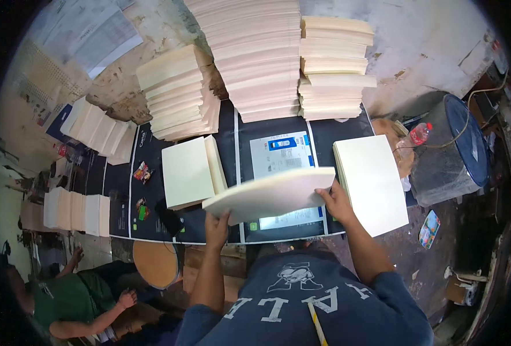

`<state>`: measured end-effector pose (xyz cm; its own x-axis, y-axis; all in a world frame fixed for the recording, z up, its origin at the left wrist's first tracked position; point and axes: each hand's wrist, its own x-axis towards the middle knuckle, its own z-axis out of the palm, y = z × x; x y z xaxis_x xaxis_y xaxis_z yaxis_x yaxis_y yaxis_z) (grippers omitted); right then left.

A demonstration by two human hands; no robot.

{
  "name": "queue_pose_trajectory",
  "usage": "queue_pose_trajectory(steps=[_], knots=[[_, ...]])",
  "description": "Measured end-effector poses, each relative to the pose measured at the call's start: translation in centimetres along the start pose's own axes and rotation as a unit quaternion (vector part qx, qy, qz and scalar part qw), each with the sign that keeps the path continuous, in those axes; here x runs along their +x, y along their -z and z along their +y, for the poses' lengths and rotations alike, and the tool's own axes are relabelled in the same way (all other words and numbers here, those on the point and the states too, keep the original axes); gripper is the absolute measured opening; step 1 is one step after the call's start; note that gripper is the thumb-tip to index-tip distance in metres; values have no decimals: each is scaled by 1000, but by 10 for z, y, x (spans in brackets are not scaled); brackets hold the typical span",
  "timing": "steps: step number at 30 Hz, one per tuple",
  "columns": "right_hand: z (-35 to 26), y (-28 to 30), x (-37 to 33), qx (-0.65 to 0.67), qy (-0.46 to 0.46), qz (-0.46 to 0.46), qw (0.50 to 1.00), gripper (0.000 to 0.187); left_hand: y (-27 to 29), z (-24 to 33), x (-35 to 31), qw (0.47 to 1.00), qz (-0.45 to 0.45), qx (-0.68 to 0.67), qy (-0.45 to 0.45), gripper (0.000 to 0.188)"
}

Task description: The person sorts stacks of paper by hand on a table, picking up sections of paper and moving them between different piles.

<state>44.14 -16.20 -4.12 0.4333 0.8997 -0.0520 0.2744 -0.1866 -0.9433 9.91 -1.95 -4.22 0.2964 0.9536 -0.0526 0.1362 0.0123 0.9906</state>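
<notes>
Both my hands hold a thick sheaf of cream paper (270, 195) above the dark table, its middle bowed slightly. My left hand (216, 226) is closed on its lower left corner, and my right hand (335, 202) pinches its right edge. A stack of cream paper (187, 173) lies on the table just left of the sheaf. To the right, close to my right hand, sits another cream paper stack (374, 181), overhanging the front edge. Beneath the sheaf, a printed sheet with a blue picture (281, 151) shows on the tabletop, partly covered.
Tall paper piles (255, 63) stand along the table's back, with smaller ones (97, 130) at the left. Small snack wrappers (142, 172) lie left of centre. A blue-rimmed drum (451, 150) and a red-capped bottle (414, 138) are at the right. Another person (74, 297) is at lower left beside a round stool (155, 264).
</notes>
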Motion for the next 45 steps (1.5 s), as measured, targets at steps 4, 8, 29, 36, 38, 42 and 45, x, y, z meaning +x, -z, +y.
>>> queue_pose_trajectory(steps=[4,8,29,36,38,42,45], knots=[[-18,-2,4,-44,35,86,995,41,-28,-5,20,996,67,-15,-60,39],[-11,6,23,-69,27,110,991,38,-47,-1,23,995,48,67,-63,39],[-32,-6,0,-126,-16,202,971,27,-66,29,17,977,113,156,-89,17],[-39,-105,-47,-80,118,157,977,57,-119,11,-36,995,-23,-90,-26,27],[-47,-104,-47,-96,119,138,979,59,-117,16,-31,997,-26,-65,-22,30],[-49,-107,-49,-92,95,115,985,60,-111,29,-27,998,-51,30,-29,38],[-44,-111,-47,-86,98,111,985,61,-110,23,-26,998,-58,11,-31,38]])
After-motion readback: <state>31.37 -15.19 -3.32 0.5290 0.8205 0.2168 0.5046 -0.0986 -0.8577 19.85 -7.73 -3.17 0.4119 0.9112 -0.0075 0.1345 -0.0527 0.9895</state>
